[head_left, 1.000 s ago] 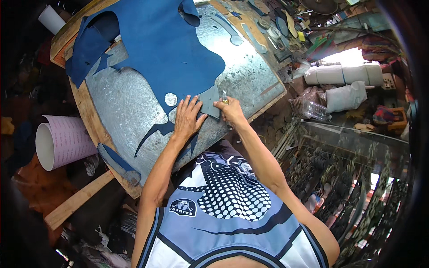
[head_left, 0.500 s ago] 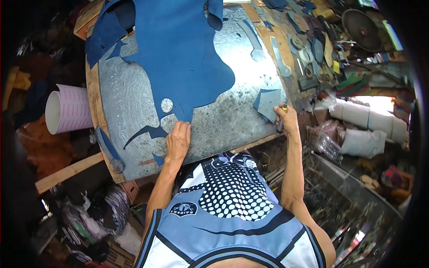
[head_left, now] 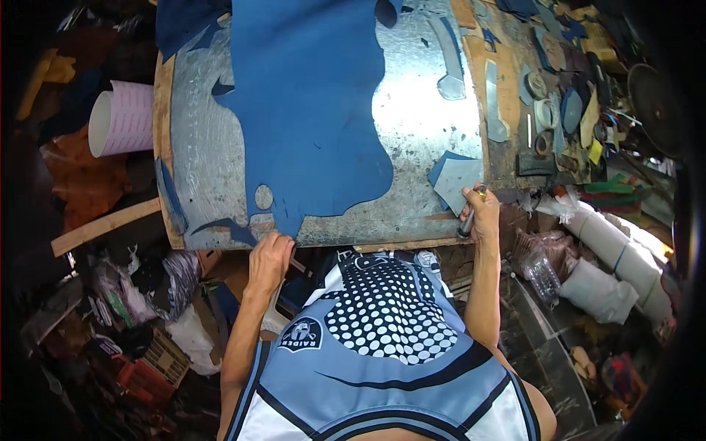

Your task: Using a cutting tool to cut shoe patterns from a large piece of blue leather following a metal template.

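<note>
A large blue sheet of leather (head_left: 316, 110) with ragged edges and a round hole lies over the metal-topped table (head_left: 209, 147). My left hand (head_left: 270, 259) is closed on its narrow near tip, right at the table's front edge. My right hand (head_left: 482, 217) is closed around a slim tool (head_left: 466, 225) with a dark body and a yellowish end; its exact kind is not clear. That hand is at the table's right front corner, beside a grey angular template (head_left: 457, 180) lying on a blue leather piece (head_left: 440, 167).
Blue scraps (head_left: 232, 229) lie near the front left edge. A curved grey template (head_left: 450, 66) lies at the far right of the metal. Tape rolls (head_left: 543, 114) and other templates crowd the wooden board on the right. A white-and-pink roll (head_left: 126, 119) stands left of the table.
My left hand has drawn the blue leather toward me, bringing its tip to the front edge. My right hand keeps its hold on the tool near the corner. The view has shifted.
</note>
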The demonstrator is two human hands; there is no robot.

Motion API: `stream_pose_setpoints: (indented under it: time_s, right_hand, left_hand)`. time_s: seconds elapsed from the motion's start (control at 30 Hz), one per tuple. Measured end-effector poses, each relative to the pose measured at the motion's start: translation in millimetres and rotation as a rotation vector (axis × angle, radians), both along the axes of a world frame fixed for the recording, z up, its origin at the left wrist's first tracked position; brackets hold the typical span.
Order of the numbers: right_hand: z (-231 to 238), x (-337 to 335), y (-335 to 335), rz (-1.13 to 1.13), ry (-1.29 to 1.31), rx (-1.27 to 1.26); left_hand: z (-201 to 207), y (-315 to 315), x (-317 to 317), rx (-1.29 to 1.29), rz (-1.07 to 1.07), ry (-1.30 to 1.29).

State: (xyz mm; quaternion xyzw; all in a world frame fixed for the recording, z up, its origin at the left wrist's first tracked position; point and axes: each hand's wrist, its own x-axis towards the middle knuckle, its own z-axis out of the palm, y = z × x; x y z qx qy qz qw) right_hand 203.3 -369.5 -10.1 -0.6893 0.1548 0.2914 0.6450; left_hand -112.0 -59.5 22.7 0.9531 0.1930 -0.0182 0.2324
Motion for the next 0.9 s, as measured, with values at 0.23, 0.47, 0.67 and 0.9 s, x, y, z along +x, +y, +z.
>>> stream_pose_setpoints:
  time_s: [0.23,0.47,0.67,0.9]
  right_hand:
    - [-4,3,-2,0.088,-0.013,-0.030]
    - [-11,-1,-6,0.064,-0.041,-0.024]
    - [-7,-4,2,0.056,-0.018,-0.034]
    - [-11,-1,-8,0.010,-0.041,-0.083]
  left_hand:
    - [-41,57,116,0.323,0.100,-0.027]
    - [-46,-61,176,-0.041,-0.486,0.080]
    - [-65,-79,122,-0.086,-0.419,-0.096]
    - [-60,47,40,0.261,0.285,0.096]
